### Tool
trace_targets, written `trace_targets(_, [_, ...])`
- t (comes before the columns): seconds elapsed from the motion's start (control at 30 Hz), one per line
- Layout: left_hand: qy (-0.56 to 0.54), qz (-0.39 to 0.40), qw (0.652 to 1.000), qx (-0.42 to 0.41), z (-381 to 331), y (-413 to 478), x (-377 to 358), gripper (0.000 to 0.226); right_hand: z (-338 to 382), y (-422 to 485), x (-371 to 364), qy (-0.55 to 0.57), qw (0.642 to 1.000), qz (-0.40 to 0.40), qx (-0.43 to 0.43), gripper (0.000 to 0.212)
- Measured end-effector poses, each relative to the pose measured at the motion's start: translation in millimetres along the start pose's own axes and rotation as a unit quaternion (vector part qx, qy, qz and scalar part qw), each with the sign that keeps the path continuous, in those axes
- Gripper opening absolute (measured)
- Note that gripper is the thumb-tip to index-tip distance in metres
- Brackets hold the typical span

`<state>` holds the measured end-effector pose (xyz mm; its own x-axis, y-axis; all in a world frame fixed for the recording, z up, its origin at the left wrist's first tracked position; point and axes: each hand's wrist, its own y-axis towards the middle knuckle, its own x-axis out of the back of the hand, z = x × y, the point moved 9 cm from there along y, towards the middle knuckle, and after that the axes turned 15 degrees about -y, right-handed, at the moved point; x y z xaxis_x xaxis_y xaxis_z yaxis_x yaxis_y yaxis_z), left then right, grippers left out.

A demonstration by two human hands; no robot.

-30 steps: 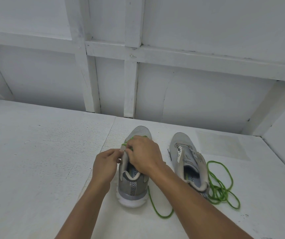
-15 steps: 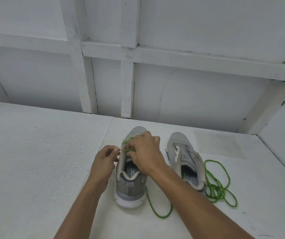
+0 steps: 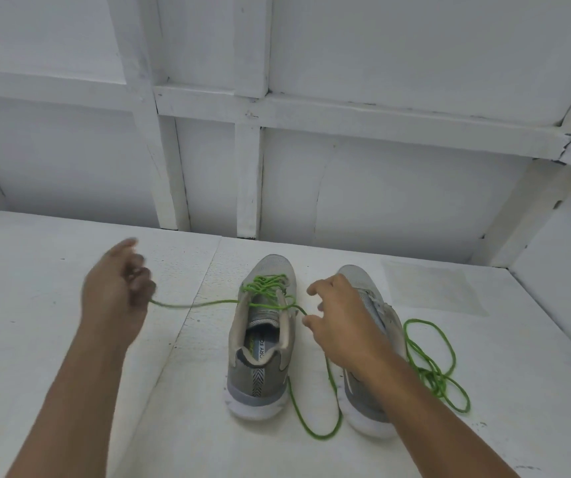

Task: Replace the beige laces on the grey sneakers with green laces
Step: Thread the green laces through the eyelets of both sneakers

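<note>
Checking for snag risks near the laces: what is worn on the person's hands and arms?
Nothing visible: left hand and right hand are ungloved, both forearms bare to the frame edge, no sleeve, watch or bracelet. The left hand is blurred, so rings there are uncertain.

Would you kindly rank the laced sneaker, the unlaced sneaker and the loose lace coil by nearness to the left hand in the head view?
1. laced sneaker, centre, beside the left hand
2. unlaced sneaker, further right
3. loose lace coil, far right
</note>
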<state>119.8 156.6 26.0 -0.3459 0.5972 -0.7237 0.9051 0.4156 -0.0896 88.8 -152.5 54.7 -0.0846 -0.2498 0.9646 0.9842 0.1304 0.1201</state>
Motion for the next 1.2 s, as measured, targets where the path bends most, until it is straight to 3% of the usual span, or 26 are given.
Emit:
trace_targets(0.03, [0.144, 0.053, 0.988, -0.004, 8.4, -7.2, -14.0, 0.022, -1.9, 0.0, -1.5, -0.013, 1.000, 0.019, -0.002, 0.037])
trace_targets(0.07, [0.300, 0.121, 0.946, -0.005, 23.1, -17.0, -28.7, 0.024, -2.3, 0.6, -3.5, -0.030, 0.999, 0.035, 0.000, 0.035])
trace_targets(0.13, [0.537, 0.251, 0.805, 0.010, 59.8, -40.9, -45.8, 0.023, -0.9, 2.8, -8.4, -0.039, 0.998, 0.058, -0.001, 0.033])
trace_targets(0.17, [0.596, 0.290, 0.748, 0.023, 71.3, -49.9, -47.5, 0.022, 1.5, 4.6, -12.0, -0.026, 0.997, 0.067, -0.007, 0.032])
trace_targets(0.23, [0.636, 0.312, 0.705, 0.040, 79.5, -54.3, -47.6, 0.025, 3.4, 7.9, -19.4, -0.014, 0.997, 0.077, -0.020, 0.026])
trace_targets(0.43, [0.640, 0.286, 0.713, 0.030, 54.5, -35.0, -46.4, 0.029, 1.9, 11.5, -27.0, -0.022, 0.996, 0.077, -0.047, 0.014])
trace_targets(0.53, [0.630, 0.245, 0.737, 0.020, 32.5, -19.8, -41.0, 0.029, 0.0, 9.8, -30.4, -0.045, 0.994, 0.093, -0.042, 0.008])
trace_targets(0.67, [0.574, 0.244, 0.782, 0.014, 22.1, -16.6, -49.9, 0.023, 0.3, 10.9, -22.5, 0.038, 0.997, 0.050, -0.052, 0.008])
trace_targets(0.8, [0.553, 0.264, 0.783, -0.102, 15.2, -15.5, -83.3, 0.011, 5.0, 18.1, -6.3, 0.172, 0.982, 0.018, -0.081, 0.025])
trace_targets(0.87, [0.520, 0.279, 0.795, -0.141, 12.8, -18.6, -104.3, 0.010, 3.0, 25.5, -8.0, 0.286, 0.949, 0.005, -0.133, 0.033])
trace_targets(0.97, [0.480, 0.321, 0.806, -0.130, 18.3, -24.7, -134.3, 0.027, 1.3, 36.4, -20.0, 0.512, 0.831, -0.003, -0.217, 0.026])
trace_targets(1.03, [0.481, 0.350, 0.796, -0.110, 25.1, -26.0, -149.0, 0.039, 15.6, 41.2, -19.2, 0.510, 0.839, 0.022, -0.190, 0.015])
trace_targets(1.13, [0.490, 0.397, 0.772, -0.076, 40.4, -29.8, -165.7, 0.053, 37.4, 42.3, -19.1, 0.445, 0.884, 0.057, -0.129, 0.014])
trace_targets(1.2, [0.485, 0.418, 0.766, -0.052, 50.1, -32.5, -170.9, 0.055, 43.5, 41.6, -21.5, 0.444, 0.886, 0.056, -0.119, 0.011])
